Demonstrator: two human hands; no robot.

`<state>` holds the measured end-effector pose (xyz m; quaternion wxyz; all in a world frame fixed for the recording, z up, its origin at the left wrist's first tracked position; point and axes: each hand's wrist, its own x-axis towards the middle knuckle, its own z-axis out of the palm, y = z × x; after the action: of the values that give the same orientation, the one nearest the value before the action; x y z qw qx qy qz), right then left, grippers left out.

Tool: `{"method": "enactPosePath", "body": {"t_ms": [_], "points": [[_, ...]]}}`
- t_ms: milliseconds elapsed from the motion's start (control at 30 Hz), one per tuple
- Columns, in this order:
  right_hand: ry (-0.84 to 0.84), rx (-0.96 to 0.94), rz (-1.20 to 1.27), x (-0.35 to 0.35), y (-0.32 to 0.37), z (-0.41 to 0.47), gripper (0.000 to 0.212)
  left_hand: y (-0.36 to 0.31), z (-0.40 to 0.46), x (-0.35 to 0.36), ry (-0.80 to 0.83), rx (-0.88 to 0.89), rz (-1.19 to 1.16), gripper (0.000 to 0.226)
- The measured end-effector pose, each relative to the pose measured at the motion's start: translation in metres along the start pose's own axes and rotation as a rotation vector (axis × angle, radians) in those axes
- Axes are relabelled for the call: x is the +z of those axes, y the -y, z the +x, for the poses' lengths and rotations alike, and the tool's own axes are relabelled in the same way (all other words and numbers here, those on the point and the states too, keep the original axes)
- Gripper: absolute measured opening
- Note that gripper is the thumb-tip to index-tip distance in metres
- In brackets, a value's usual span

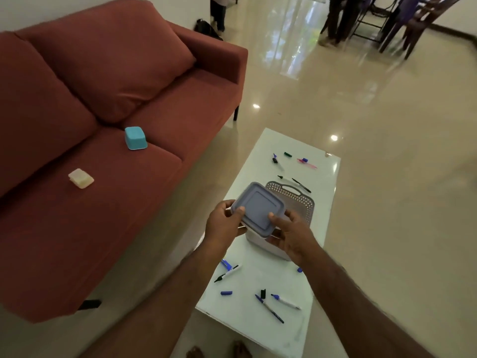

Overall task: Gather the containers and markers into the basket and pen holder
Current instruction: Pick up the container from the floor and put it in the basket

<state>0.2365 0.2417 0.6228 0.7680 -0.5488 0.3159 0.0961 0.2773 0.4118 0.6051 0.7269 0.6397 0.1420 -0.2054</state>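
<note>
Plastic, light and stiff, likely slick: grey-lidded container (258,210) pinched at opposite lid edges by left hand (224,223) and right hand (291,233), above the basket (296,200).

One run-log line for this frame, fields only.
both hands hold grey-lidded container over basket | blue container, white container on sofa | markers loose on table
</note>
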Motion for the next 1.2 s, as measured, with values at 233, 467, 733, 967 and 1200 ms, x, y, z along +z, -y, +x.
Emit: {"method": "enactPosePath", "body": {"t_ms": [233,467,733,967,1200], "points": [[-0.179,0.090,-0.030,-0.043,-0.038,0.061,0.025,0.057,0.049,0.010,0.028,-0.092,0.426,0.051],[-0.359,0.150,-0.084,-0.114,-0.093,0.174,0.021,0.140,0.102,-0.033,0.012,0.123,1.092,0.057],[-0.399,0.212,-0.240,-0.145,-0.159,0.277,0.026,0.214,0.145,-0.089,-0.017,0.095,1.341,0.075],[-0.324,0.244,-0.265,-0.128,-0.199,0.315,0.025,0.236,0.160,-0.095,-0.066,0.079,1.313,0.077],[-0.347,0.231,-0.354,-0.129,-0.210,0.321,0.017,0.236,0.158,-0.092,-0.068,0.080,1.295,0.087]]}}
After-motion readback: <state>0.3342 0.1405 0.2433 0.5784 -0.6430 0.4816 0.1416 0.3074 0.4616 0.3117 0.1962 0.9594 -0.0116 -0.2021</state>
